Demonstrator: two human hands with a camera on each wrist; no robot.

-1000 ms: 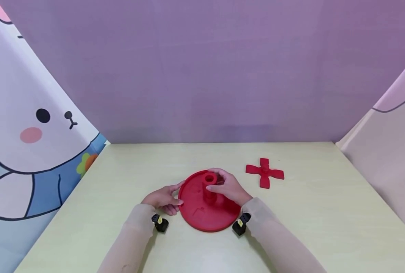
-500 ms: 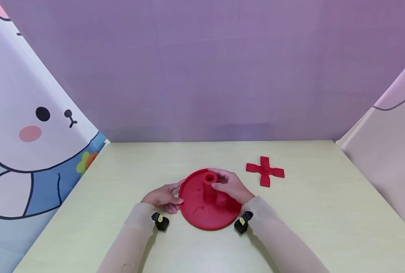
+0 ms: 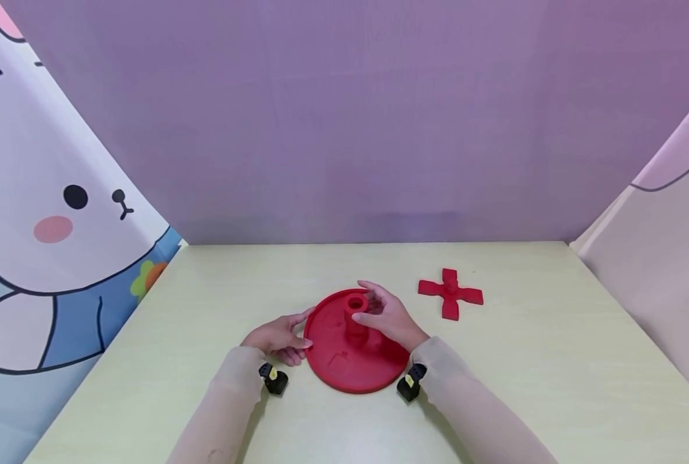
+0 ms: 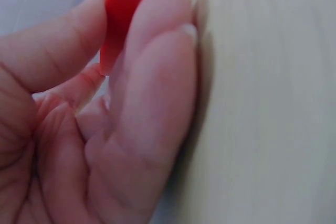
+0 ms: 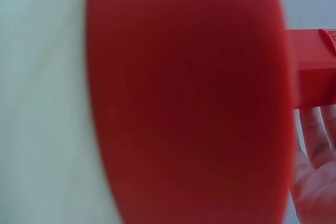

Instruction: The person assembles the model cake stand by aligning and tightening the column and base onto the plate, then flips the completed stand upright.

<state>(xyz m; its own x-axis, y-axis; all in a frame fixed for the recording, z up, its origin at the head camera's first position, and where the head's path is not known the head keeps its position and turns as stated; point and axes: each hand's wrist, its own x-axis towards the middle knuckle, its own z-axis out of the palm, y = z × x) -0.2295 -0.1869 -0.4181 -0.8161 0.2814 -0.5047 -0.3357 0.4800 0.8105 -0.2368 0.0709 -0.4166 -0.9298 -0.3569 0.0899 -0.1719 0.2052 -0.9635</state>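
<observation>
The left hand [image 3: 277, 338] pinches a round, red plastic-looking disc [image 3: 350, 376] at its left edge; the right hand [image 3: 394, 320], fingers parted, surrounds its hollow red post [image 3: 352, 330], grip unclear.

- The red disc [image 5: 189, 98] fills the middle of the frame, blurred.
- Pale tabletop [image 5: 47, 103] runs down the left.
- The red post [image 5: 312, 82] juts in at upper right.
- Below it, lower right, my right hand [image 5: 317, 182] shows palm and fingers, contact unclear.
</observation>
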